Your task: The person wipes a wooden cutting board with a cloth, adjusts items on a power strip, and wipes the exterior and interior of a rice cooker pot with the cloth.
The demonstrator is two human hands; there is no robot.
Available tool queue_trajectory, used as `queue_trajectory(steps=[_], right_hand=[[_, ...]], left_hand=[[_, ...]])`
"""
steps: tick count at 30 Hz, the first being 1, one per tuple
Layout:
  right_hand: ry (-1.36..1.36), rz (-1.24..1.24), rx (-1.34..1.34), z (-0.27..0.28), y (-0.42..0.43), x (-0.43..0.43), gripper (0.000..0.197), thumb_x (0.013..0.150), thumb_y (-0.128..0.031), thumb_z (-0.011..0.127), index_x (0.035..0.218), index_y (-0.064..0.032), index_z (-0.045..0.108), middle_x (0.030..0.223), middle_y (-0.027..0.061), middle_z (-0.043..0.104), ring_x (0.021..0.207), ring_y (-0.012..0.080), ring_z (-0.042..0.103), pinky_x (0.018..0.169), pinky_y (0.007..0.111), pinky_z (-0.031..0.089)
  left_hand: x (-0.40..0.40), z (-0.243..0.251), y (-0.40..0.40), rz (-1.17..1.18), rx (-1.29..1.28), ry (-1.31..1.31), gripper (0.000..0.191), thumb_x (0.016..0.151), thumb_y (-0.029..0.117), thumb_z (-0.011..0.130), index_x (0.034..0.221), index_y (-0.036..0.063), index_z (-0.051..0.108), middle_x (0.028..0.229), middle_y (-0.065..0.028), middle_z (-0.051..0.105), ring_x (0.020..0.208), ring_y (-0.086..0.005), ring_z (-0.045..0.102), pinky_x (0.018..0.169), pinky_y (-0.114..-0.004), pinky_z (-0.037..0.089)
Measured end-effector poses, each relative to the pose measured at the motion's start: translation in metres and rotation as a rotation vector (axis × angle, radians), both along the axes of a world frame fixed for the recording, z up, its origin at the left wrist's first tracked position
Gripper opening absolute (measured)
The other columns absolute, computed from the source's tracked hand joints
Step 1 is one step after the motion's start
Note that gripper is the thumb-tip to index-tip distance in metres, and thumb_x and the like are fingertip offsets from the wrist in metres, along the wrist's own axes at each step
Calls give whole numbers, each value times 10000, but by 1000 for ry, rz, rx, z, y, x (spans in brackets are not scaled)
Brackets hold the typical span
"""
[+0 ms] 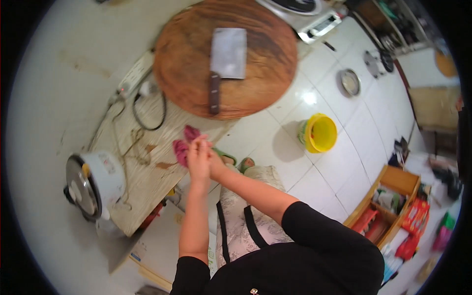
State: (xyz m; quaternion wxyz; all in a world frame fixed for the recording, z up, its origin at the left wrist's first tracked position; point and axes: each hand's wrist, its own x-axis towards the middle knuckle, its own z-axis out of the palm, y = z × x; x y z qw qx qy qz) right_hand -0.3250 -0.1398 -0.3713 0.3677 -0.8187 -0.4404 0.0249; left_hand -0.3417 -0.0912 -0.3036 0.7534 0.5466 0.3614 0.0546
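My left hand and my right hand are pressed together over the front edge of a wooden tabletop. The left hand covers much of the right one. Beside the fingers of my left hand, two bunched parts of a pink cloth show. The hands hide the rest of it, so whether either hand grips it is unclear. Beyond them stands a thick round wooden chopping board. On the board lies a cleaver, its dark handle towards me.
A rice cooker stands left, with a loose cord and a power strip along the wall. An induction cooker is beyond the board. A yellow bucket, a metal bowl and a wooden drawer box are to the right.
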Motion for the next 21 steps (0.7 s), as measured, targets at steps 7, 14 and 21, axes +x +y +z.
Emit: queue_trajectory(steps=[7,14,21], right_hand=[[155,87,92,22,-5,0,359,822,-55,555,1175,-20,612,1400,148,496,1270,302,483,1179,469,234],[189,117,97,28,-3,-2,370,814,-52,557,1178,-10,610,1412,155,481,1299,298,455,1183,472,221],[296,132,154,25,-1,-5,550,688,-246,716,1176,-23,597,1411,216,432,1334,323,400,1167,524,205]], left_hand=[[84,86,-197,-781,-391,-310,770,903,291,656,1513,61,246,1559,-174,191,1307,-287,450,1073,-411,383],[43,75,-143,-797,323,-226,387,877,83,626,1263,70,603,1260,-104,612,1104,-233,613,881,-317,502],[-91,19,50,-223,1095,119,409,858,161,669,1239,33,594,1328,-205,520,1206,-373,494,1019,-465,394]])
